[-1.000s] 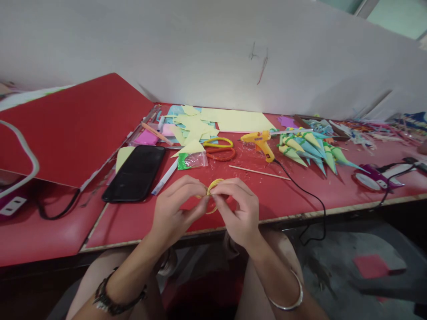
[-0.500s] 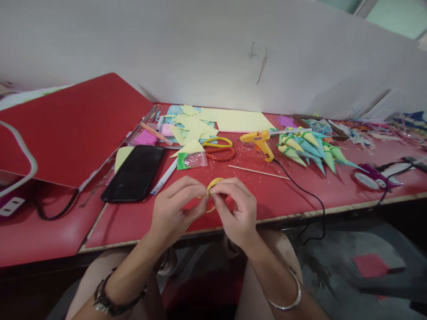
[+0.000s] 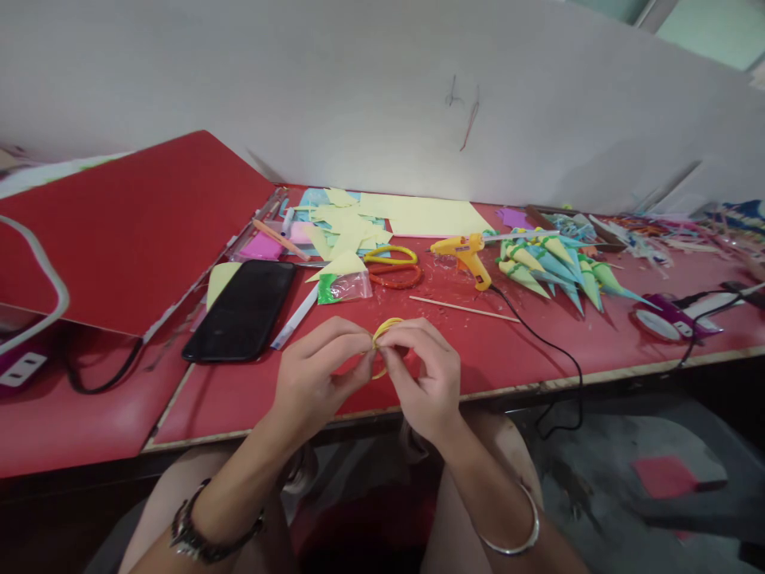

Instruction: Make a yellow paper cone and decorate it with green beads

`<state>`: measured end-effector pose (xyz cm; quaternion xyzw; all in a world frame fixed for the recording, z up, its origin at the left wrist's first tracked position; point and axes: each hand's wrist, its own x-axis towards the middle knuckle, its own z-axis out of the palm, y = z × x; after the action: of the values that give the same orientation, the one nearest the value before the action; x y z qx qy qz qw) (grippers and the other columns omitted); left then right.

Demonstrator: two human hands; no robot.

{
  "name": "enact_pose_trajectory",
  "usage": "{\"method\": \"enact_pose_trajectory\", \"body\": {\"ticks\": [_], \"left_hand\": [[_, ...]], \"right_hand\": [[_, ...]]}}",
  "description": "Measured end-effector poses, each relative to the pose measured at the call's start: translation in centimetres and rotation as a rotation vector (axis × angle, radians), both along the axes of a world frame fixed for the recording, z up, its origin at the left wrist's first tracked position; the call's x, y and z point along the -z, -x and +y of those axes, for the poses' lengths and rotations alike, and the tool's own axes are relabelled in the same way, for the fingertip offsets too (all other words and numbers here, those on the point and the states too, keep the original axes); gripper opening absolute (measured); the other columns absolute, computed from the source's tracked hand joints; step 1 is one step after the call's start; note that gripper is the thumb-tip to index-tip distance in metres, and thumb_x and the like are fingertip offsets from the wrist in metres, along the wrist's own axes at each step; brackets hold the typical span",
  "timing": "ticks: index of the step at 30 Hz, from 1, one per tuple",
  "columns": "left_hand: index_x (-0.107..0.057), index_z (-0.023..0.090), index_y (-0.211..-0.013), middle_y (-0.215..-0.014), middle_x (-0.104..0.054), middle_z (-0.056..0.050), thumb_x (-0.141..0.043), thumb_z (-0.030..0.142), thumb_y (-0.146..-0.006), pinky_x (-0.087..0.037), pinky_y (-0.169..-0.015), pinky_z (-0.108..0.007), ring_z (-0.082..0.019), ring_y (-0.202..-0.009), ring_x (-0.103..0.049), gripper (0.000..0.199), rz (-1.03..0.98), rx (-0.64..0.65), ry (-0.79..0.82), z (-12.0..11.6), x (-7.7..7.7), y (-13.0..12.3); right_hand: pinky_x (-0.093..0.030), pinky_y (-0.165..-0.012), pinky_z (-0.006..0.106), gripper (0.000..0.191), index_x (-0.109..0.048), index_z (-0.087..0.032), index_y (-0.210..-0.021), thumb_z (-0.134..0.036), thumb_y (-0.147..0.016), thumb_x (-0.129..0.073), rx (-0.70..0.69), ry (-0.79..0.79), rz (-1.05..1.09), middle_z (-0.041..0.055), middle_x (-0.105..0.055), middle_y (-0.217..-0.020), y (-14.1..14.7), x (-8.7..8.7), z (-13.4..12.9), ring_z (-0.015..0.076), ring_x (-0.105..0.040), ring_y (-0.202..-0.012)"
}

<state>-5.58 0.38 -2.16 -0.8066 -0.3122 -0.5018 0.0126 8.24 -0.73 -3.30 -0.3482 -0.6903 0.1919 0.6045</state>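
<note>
Both hands meet over the front of the red table, pinching a thin yellow cord (image 3: 387,324) bent into loops. My left hand (image 3: 319,367) grips it from the left between thumb and forefinger. From the right, my right hand (image 3: 423,371) pinches the same spot, fingertips nearly touching the left ones. Part of the cord is hidden behind the fingers. Just beyond the hands lie a small clear packet with a green end (image 3: 343,288), scissors with yellow and red handles (image 3: 394,276) and a thin wooden stick (image 3: 463,308).
A black phone (image 3: 242,311) and a pen (image 3: 295,319) lie at the left. Farther back are yellow paper scraps (image 3: 343,227). A yellow glue gun (image 3: 463,253), its black cord trailing over the table edge, sits near a pile of paper cones (image 3: 553,267). A red board (image 3: 137,231) leans at left.
My left hand has shifted very slightly to the right, closer to the right hand. The right hand stays in place, and both still pinch the yellow cord.
</note>
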Motion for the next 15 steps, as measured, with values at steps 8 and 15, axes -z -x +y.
{"method": "enact_pose_trajectory", "body": {"ticks": [8, 15], "left_hand": [[-0.055, 0.018, -0.075, -0.07, -0.06, -0.001, -0.055, 0.005, -0.075, -0.049, -0.059, -0.019, -0.01, -0.063, -0.057, 0.013, 0.008, -0.006, -0.016, 0.01, -0.04, -0.08], [-0.054, 0.018, -0.075, -0.072, -0.061, -0.002, -0.054, 0.006, -0.076, -0.05, -0.062, -0.021, -0.011, -0.066, -0.058, 0.012, 0.017, 0.001, -0.013, 0.0, 0.04, 0.0]], "right_hand": [[-0.049, -0.065, 0.026, 0.014, -0.059, -0.02, -0.081, -0.01, -0.082, -0.049, -0.004, -0.003, 0.006, 0.0024, -0.062, -0.079, 0.04, 0.08, -0.01, 0.0133, -0.058, -0.077], [-0.048, -0.066, 0.025, 0.014, -0.059, -0.02, -0.082, -0.009, -0.082, -0.05, -0.013, 0.009, 0.006, 0.002, -0.061, -0.08, -0.03, -0.19, -0.18, 0.0127, -0.057, -0.077]]}}
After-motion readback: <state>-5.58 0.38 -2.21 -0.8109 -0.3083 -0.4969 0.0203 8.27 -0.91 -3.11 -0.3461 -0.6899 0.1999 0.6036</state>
